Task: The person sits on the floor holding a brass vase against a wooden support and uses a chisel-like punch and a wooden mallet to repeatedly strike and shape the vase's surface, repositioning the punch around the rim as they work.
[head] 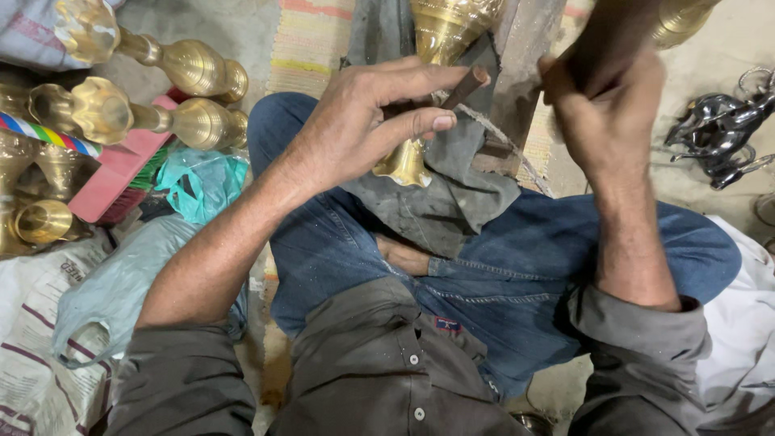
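I sit cross-legged in blue jeans with a grey cloth (452,202) over my lap. A shiny brass vase-shaped piece (436,48) lies on the cloth, its flared end near my left fingers. My left hand (363,121) pinches a short brown rod-like tool (464,87) between thumb and fingers, its tip against the brass. My right hand (605,113) is raised at the upper right and closed around a dark wooden handle (605,32), which is blurred.
Several brass stands (194,69) lie at the upper left beside a pink box (113,173) and a teal plastic bag (202,182). Printed sacks cover the floor at the left. Dark metal figurines (718,129) sit at the right. A striped mat lies ahead.
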